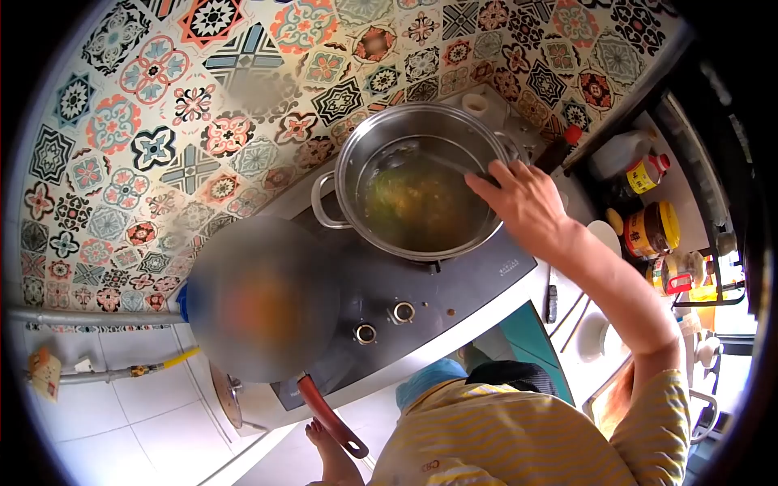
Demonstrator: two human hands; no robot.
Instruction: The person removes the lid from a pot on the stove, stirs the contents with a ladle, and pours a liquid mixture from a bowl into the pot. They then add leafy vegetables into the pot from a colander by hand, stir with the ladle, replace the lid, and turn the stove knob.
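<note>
Left hand [318, 437] low, just beside pan's red handle [328, 415]; grip too small in view, cannot tell if wide or narrow. Pan [263, 304], blurred, over hob's [438, 292] left end. Right hand [531, 206] over pot's right rim, bare arm outstretched, fingers bent downward; whether holding anything, cannot tell. Pot [348, 194] on hob, liquid inside, directly below right fingers. Patterned tiles [243, 61] beyond.

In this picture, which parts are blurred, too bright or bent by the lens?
In the head view, a grey blur hides details of the red-handled pan, while the pot is clearer; the wall tiles look bent toward the left edge; white glare washes out part of the right side; black shading rings the frame.
</note>
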